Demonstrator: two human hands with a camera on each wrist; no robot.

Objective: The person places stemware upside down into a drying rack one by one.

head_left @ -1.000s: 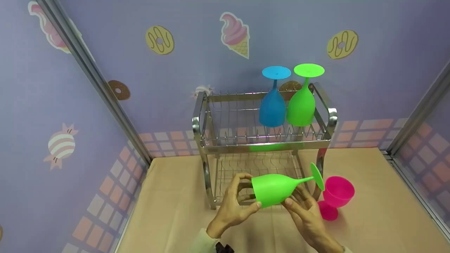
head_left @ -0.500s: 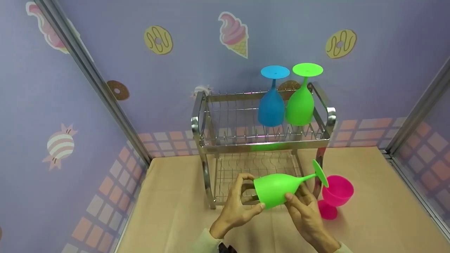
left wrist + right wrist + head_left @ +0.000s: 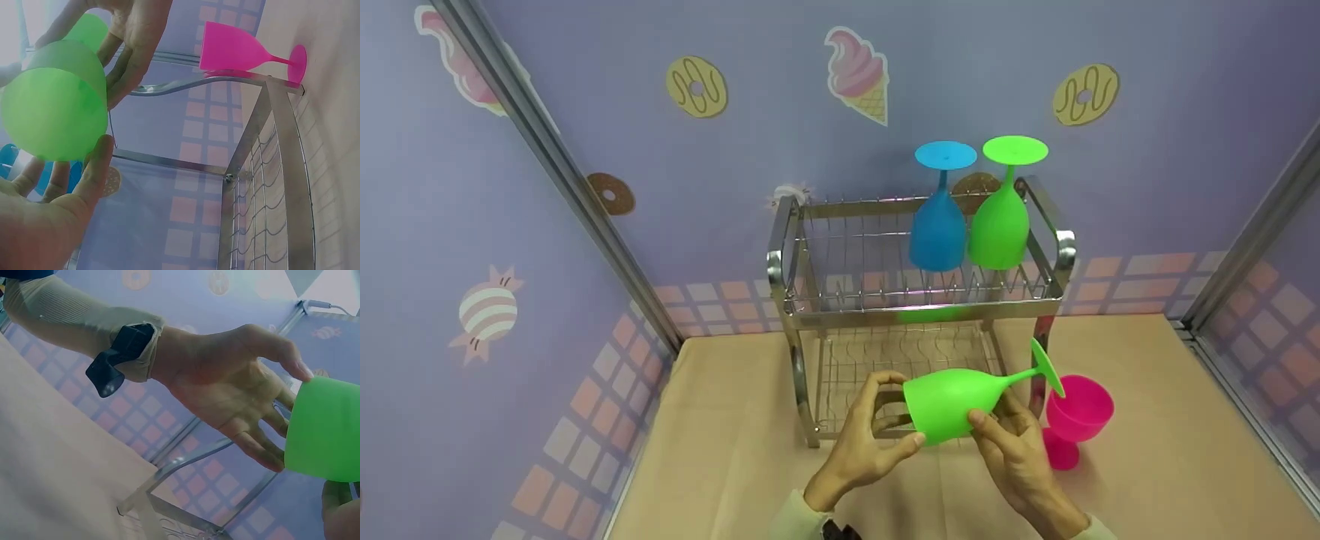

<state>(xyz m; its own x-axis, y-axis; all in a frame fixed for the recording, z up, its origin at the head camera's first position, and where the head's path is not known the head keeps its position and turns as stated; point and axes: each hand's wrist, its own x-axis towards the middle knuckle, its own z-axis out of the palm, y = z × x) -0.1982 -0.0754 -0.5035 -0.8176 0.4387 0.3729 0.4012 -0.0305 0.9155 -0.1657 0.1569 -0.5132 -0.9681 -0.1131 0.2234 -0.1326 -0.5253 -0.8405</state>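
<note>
A light-green plastic wine glass [image 3: 952, 405] lies tilted sideways in the air before the rack, its rim to the left and its foot raised to the right. My left hand [image 3: 861, 446] holds it at the rim, thumb in front and fingers spread behind. Around the bowl near the stem, my right hand [image 3: 1018, 457] grips with the thumb on the near side; its other fingers are partly hidden behind. In the left wrist view the mouth of the glass [image 3: 53, 115] faces the camera. The right wrist view shows my left thumb and fingertips touching the rim.
A two-tier metal dish rack [image 3: 930, 311] stands against the back wall. On its upper tier a blue wine glass [image 3: 937, 238] and a green wine glass [image 3: 999, 236] stand upside down. A pink wine glass [image 3: 1078, 409] stands upright on the table [image 3: 720, 450], right of the rack.
The held green glass has shifted slightly right and its foot end has risen. My right thumb has moved up onto the near side of the bowl. The other glasses stay put.
</note>
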